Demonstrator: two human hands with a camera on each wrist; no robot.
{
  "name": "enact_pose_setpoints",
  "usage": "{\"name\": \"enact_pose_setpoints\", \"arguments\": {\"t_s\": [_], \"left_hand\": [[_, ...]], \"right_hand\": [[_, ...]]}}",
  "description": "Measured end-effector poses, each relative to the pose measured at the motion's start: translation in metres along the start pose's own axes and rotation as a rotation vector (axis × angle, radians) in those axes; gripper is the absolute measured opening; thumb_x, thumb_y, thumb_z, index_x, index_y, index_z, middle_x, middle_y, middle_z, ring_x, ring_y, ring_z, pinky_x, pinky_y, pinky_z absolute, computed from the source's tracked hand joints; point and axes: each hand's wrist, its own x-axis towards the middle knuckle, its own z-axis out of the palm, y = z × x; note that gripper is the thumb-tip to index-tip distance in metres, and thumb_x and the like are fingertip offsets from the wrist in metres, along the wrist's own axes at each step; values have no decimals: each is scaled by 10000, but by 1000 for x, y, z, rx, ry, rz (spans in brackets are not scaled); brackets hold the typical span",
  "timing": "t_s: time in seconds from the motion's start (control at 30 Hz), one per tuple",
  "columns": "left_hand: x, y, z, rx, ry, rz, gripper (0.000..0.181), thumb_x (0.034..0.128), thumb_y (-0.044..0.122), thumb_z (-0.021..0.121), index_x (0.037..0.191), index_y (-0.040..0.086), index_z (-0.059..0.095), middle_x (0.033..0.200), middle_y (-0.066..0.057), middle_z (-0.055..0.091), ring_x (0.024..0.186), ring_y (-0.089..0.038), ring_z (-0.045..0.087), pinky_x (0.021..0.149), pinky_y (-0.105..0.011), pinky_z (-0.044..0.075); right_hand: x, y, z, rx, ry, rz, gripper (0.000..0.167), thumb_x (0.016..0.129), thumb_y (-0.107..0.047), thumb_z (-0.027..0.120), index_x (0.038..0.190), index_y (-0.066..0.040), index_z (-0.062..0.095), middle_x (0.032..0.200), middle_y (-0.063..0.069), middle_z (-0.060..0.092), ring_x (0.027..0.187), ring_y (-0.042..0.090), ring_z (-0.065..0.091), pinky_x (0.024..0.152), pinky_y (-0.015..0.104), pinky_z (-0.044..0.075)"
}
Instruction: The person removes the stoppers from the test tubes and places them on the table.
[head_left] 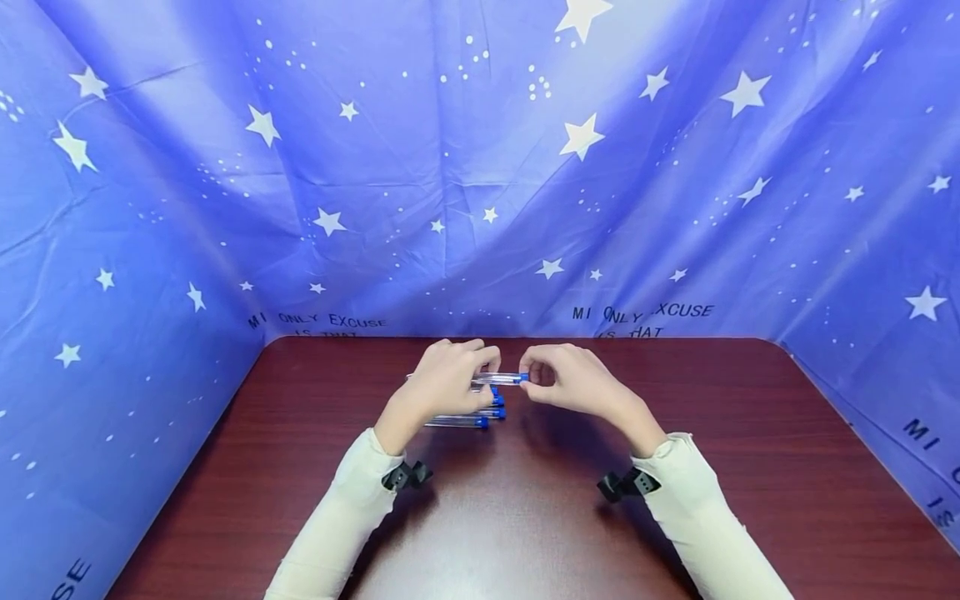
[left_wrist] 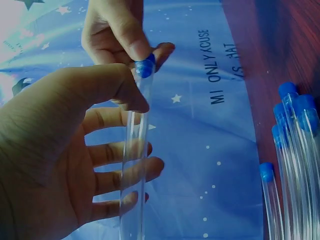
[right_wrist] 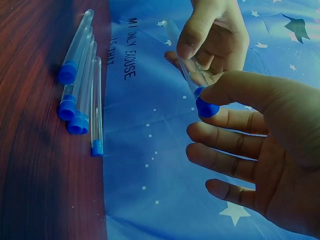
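A clear test tube (left_wrist: 134, 175) with a blue cap (right_wrist: 207, 106) is held above the table. My left hand (head_left: 448, 377) pinches its glassy body between thumb and fingers, close below the cap in the left wrist view. At the capped end, my right hand (head_left: 576, 380) grips the blue cap between thumb and index finger, its other fingers loosely spread. The cap sits on the tube's mouth. Several more capped test tubes (right_wrist: 80, 82) lie side by side on the table, beneath and nearer than my left hand, blue ends pointing right in the head view.
The dark red wooden table (head_left: 525, 517) has rounded far corners. A blue curtain with white stars (head_left: 442, 167) surrounds its back and sides. Dark wrist cameras (head_left: 630, 485) are strapped on both light sleeves (head_left: 697, 508).
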Motion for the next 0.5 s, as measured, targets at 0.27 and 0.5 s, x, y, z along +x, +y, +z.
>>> {"name": "enact_pose_setpoints", "arguments": {"t_s": [0.27,0.5], "left_hand": [[0,-1,7,24,124,41,205,758,216,702,948,193,626,791,53,539,670,-115,554,674,-322,461],[-1,0,18,76,199,94,215,823,252,738,1016,210,652,864,40,597,781,-152,660,712,-317,477]], "right_hand": [[0,2,-5,44,15,6,87,874,-212,739,928,-179,679,773,-114,643,689,38,562,632,253,460],[-2,6,-3,86,-24,18,73,903,-209,711,952,-168,675,791,-97,649,658,38,540,608,244,452]]}}
